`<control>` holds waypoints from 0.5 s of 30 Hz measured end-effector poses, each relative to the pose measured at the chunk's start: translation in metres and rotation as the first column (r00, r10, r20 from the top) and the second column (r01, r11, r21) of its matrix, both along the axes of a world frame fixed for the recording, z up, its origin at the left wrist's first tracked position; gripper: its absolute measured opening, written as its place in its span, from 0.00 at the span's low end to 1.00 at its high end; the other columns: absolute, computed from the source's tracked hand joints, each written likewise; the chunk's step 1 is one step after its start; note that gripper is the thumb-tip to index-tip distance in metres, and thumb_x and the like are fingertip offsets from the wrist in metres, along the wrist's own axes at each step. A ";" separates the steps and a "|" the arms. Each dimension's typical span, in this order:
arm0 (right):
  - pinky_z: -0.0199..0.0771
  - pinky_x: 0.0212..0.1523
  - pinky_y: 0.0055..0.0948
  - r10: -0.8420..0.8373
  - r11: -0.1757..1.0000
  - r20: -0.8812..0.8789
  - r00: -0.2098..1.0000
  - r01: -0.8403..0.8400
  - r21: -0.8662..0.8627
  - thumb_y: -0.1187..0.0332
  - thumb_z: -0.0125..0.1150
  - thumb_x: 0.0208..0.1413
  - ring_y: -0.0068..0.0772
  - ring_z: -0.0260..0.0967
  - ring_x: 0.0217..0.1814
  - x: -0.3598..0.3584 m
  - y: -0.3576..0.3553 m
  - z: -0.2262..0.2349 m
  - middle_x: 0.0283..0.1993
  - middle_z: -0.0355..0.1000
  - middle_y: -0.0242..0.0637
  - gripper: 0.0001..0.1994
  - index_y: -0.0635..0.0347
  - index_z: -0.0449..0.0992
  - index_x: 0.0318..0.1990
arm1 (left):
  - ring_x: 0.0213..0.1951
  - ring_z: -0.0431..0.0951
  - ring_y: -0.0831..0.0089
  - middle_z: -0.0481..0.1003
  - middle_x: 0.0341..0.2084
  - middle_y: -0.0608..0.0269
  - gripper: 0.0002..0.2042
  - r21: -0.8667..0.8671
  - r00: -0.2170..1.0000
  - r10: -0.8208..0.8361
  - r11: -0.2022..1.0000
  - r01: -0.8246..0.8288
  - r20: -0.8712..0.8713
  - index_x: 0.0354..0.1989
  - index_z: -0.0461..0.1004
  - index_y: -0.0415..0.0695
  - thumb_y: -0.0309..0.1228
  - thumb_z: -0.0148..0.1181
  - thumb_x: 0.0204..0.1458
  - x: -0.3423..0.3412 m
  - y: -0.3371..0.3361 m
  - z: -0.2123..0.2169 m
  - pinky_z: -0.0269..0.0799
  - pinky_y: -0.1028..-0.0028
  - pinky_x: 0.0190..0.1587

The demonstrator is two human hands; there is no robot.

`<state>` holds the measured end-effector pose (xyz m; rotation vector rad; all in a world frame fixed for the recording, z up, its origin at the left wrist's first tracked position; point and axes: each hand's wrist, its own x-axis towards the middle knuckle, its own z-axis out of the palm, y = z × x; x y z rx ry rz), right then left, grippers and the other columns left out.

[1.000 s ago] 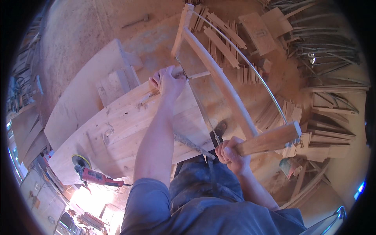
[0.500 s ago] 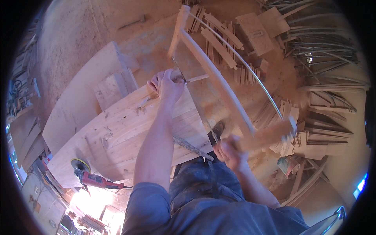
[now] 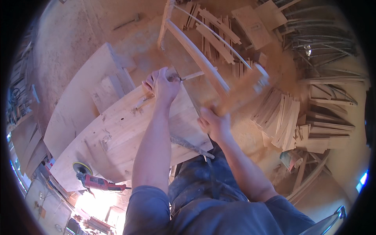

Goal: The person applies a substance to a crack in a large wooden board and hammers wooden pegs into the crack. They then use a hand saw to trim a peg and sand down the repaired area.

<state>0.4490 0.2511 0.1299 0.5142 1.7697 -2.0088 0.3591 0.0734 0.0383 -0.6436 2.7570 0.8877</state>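
My right hand is closed around the lower end of a wooden frame saw. Its near end is smeared by motion. From that hand the thin saw blade runs away, along the right end of the plank workbench, to the far corner. There my left hand presses down with bent fingers on a small wooden piece, mostly covered by the hand. The blade meets the wood just right of those fingers. A narrow pale strip of wood sticks out to the right beside the blade.
A red angle grinder with a round pad lies at the bench's near left. A rough stick lies across its near right edge. Beyond stands a curved pale panel. Stacked wooden slats and boards occupy the floor at right.
My right hand has pushed the saw forward, away from me and to the left. The left hand stays on the wooden piece at the bench corner.
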 end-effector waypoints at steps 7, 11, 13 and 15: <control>0.55 0.22 0.21 -0.101 0.929 0.137 0.985 0.143 -0.342 0.77 0.59 0.61 0.18 0.59 0.22 0.060 0.026 0.085 0.20 0.61 0.27 0.15 0.54 0.63 0.23 | 0.69 0.52 0.53 0.67 0.61 0.54 0.29 -0.019 0.997 0.000 1.000 0.001 0.073 0.60 0.73 0.51 0.37 0.68 0.45 -0.003 -0.007 0.006 0.23 0.44 0.73; 0.56 0.21 0.22 -0.185 0.928 0.331 0.925 0.276 -0.252 0.76 0.60 0.61 0.17 0.59 0.21 0.052 0.024 0.046 0.19 0.60 0.26 0.16 0.54 0.63 0.23 | 0.69 0.52 0.53 0.66 0.62 0.55 0.30 -0.049 0.999 -0.009 0.999 0.011 0.041 0.60 0.72 0.51 0.37 0.68 0.45 0.002 -0.006 -0.001 0.24 0.44 0.73; 0.56 0.19 0.22 -0.093 0.981 0.198 0.976 0.124 -0.152 0.76 0.61 0.59 0.17 0.59 0.19 0.004 0.003 0.003 0.19 0.61 0.25 0.14 0.54 0.64 0.23 | 0.69 0.52 0.53 0.66 0.62 0.55 0.30 0.020 0.999 -0.009 1.000 0.008 0.043 0.60 0.72 0.51 0.37 0.68 0.45 -0.001 -0.005 -0.003 0.25 0.43 0.73; 0.55 0.18 0.22 -0.078 0.985 0.194 0.978 0.106 -0.135 0.75 0.62 0.57 0.17 0.59 0.19 -0.016 -0.009 0.003 0.20 0.63 0.26 0.13 0.54 0.65 0.24 | 0.69 0.52 0.52 0.66 0.61 0.55 0.30 0.020 0.999 -0.011 1.000 0.011 0.046 0.61 0.72 0.51 0.37 0.68 0.45 -0.001 -0.006 -0.004 0.25 0.43 0.73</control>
